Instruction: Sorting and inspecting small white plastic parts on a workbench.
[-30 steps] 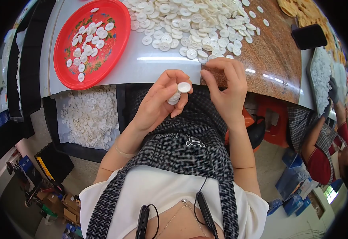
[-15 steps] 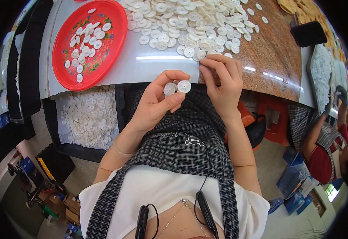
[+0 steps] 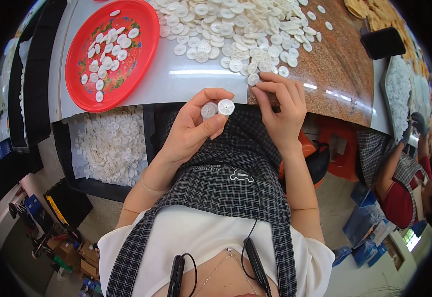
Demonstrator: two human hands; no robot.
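Near the table's front edge, my left hand [image 3: 186,126] is closed on small white plastic gears. One toothed gear [image 3: 226,107] faces up at the fingertips, and a second white gear [image 3: 209,111] sits beside it, partly behind the fingers. My right hand [image 3: 284,110] pinches another white gear [image 3: 253,79] between thumb and fingers at the near edge of a large heap of white gears [image 3: 240,29]. To the left on the table lies a red round tray [image 3: 88,98] with a floral pattern, carrying several white gears.
Below the table at left, a black bin [image 3: 149,133] holds many small white parts. A dark flat device [image 3: 383,43] stands at the right end of the brown stone-patterned tabletop [image 3: 339,64]. Beyond it, another person's gloved hand [image 3: 418,123] is beside a tray of pale pieces [image 3: 399,94].
My right hand has drawn a gear slightly away from the heap toward me and moved a little right. My left hand has shifted slightly left with its gears.
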